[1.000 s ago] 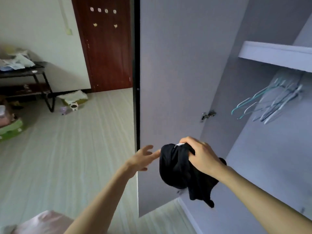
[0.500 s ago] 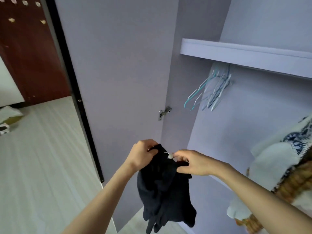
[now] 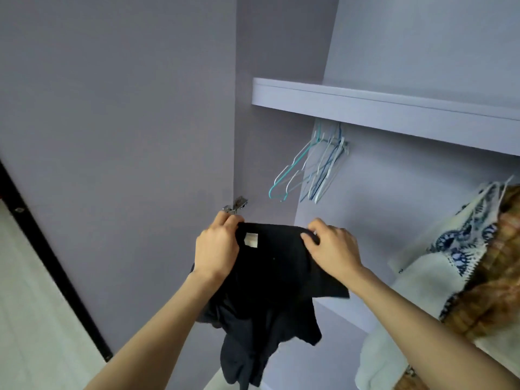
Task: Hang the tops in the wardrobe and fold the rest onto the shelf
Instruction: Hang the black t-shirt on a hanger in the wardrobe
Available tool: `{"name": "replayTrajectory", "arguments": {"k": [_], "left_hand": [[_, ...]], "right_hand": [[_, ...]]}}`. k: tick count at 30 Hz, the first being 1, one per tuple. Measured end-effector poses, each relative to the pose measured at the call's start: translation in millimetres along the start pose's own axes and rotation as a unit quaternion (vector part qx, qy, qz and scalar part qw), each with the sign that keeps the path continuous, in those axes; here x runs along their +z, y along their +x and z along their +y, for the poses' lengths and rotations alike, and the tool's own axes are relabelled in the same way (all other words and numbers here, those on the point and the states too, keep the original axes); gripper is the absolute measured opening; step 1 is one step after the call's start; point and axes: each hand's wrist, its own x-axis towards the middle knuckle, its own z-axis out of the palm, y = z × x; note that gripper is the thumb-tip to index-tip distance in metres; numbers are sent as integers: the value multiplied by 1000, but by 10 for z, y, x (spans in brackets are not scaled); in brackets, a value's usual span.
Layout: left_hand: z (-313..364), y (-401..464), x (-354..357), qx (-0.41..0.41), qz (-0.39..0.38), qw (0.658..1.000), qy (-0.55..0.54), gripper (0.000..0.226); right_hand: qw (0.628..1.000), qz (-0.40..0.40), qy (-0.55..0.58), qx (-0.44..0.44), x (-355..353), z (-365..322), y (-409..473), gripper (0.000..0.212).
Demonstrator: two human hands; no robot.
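— We stand in front of an open wardrobe (image 3: 422,52) with pale lilac-grey walls; its door (image 3: 118,122) is swung out on our left, and a metal hinge (image 3: 236,207) shows at the inner edge. What do we hold?

— A black garment (image 3: 270,280), in both hands, in the air before the wardrobe opening. Our left hand (image 3: 216,249) pinches the top edge at its left end, with the fingers curled over the cloth. Our right hand (image 3: 332,249) does the same at the right end. So each grip is closed on the fabric, and the top edge is pulled nearly straight between them.

— And the rest of the garment?

— It hangs down loose and crumpled below our wrists. A small pale label (image 3: 251,239) shows just under the top edge, near the left hand. We cannot tell which kind of garment it is.

— What is inside the wardrobe?

— An upper shelf (image 3: 380,108) crosses above. Under it a bunch of thin hangers (image 3: 312,170), teal, blue and white, hangs tilted, higher than our hands and apart from them. At the right we see white cloth with a blue pattern (image 3: 461,243), and beside it some orange-brown textile (image 3: 495,277); a lower shelf edge (image 3: 349,316) is partly hidden behind the garment.
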Motion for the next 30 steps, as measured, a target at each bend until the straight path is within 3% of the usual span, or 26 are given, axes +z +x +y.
{"name": "replayTrajectory", "arguments": {"k": [4,9,14,17,22,24,30], "left_hand": [[47,290,208,20,-13,999,30,35],[235,572,454,19,18,1000,-13,26],[192,698,590,-28,14,999,-11,28],[117,711,652,-43,15,999,-11,28],[89,768,757,-50,7,999,-9,27],[111,778,772,-39,-5,999,-9,27],[83,822,707,-12,0,1000,-5,26]], "right_hand": [[976,-33,190,99,200,408,481,14],[885,-37,361,293,575,832,1416,21],[900,-109,304,292,853,859,1779,36],[926,-101,262,252,958,817,1763,26],[914,-98,295,262,982,810,1796,40],[924,-101,284,237,978,796,1821,32],[983,21,84,162,953,643,1702,29]]}}
